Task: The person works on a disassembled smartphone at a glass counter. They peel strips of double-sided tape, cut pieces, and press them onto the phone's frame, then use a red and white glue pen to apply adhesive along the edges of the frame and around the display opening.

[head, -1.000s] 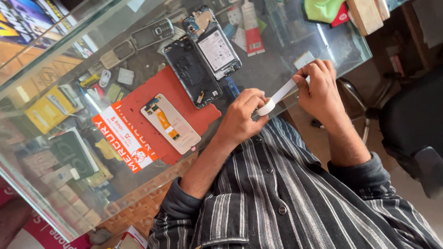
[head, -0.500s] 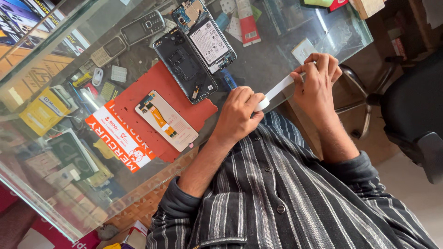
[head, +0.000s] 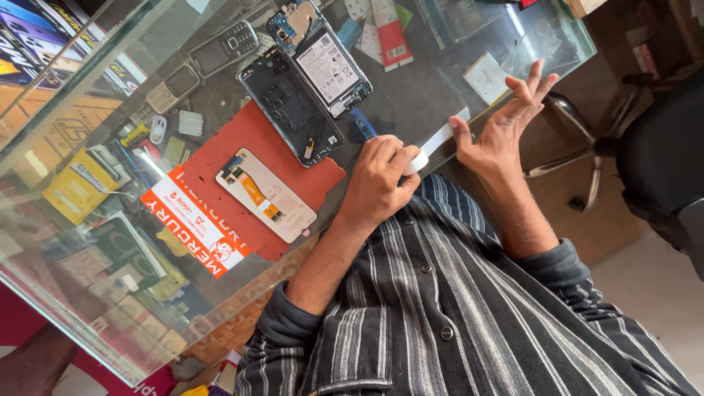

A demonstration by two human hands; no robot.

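My left hand [head: 381, 183] grips a small roll of white tape [head: 413, 163] just above the near edge of the glass counter [head: 433, 95]. A strip of the tape [head: 442, 136] runs from the roll to my right hand [head: 506, 128], which pinches its end at the thumb with the other fingers spread. Left of my left hand, a phone display panel [head: 268, 194] lies face down on a red mat [head: 213, 165]. A black phone frame [head: 293, 110] and an opened phone with its battery showing [head: 326, 62] lie beyond it.
A keypad phone [head: 224, 48], a small white box [head: 486, 77] and loose parts lie on the counter. Boxes and cards fill the shelf under the glass. A black chair [head: 664, 161] with a chrome base [head: 583, 143] stands at the right.
My right hand has opened its fingers wide and drawn away from the left hand, so the tape strip is stretched longer. My left hand stays on the roll.
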